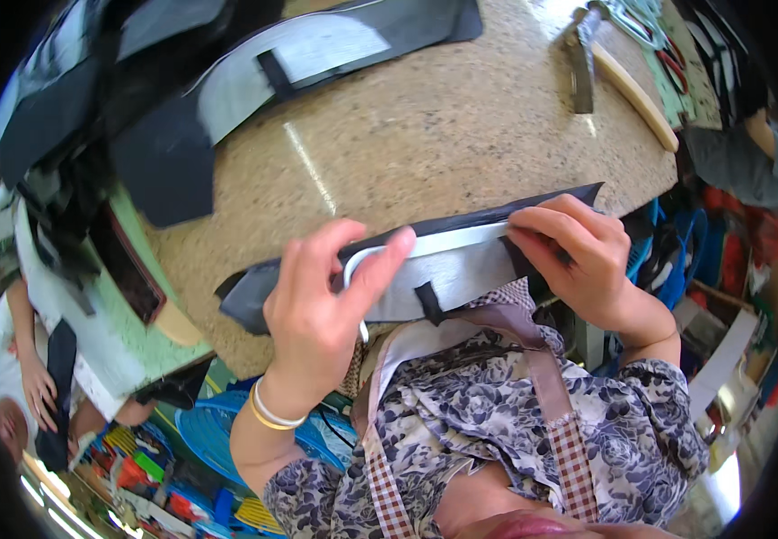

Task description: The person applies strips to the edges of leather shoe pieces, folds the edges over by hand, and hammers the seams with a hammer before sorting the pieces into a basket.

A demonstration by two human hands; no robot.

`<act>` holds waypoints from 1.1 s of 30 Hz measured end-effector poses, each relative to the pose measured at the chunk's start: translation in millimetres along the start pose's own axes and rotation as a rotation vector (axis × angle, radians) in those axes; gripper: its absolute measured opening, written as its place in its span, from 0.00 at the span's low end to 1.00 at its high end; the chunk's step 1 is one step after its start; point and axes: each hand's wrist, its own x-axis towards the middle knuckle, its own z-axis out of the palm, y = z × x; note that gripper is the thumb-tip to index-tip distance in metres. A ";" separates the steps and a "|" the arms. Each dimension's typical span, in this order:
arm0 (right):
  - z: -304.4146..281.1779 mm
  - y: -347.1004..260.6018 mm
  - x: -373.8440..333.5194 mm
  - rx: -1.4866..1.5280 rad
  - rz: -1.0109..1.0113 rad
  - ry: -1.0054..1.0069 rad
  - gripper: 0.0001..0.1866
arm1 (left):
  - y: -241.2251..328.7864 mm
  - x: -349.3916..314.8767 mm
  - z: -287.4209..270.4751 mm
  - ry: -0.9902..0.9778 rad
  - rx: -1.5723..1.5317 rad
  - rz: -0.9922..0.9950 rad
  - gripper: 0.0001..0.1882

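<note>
A dark panel [257,292] with a silvery-grey lining [465,274] lies across the near edge of the table, in front of my body. Along its upper edge runs a narrow white strip [461,238], which curls down in a loose loop by my left hand. My left hand [313,301] is closed at the left part of the panel, its thumb pressing on the strip. At the right, my right hand [578,256] pinches the strip's far end against the panel edge. A small black tab [428,302] sticks out from the lining.
A speckled tabletop [407,135] spreads ahead. More dark panels [160,162] with grey lining are piled at the far left. A hammer [582,67], a curved wooden handle [636,99] and red-handled scissors [674,67] lie far right. Another person's hand [39,395] shows at left, above blue baskets [218,431].
</note>
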 end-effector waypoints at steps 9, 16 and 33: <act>-12.7 10.3 -13.1 -0.029 0.166 0.081 0.08 | -2.0 2.3 4.4 -0.127 0.109 0.123 0.28; -25.5 29.5 9.8 -0.075 0.478 -0.032 0.16 | 1.0 -1.9 3.6 -0.113 0.080 0.030 0.26; 18.5 -9.4 28.0 -0.129 -0.522 -0.149 0.21 | -24.8 -29.1 -19.9 0.039 -0.233 -0.203 0.21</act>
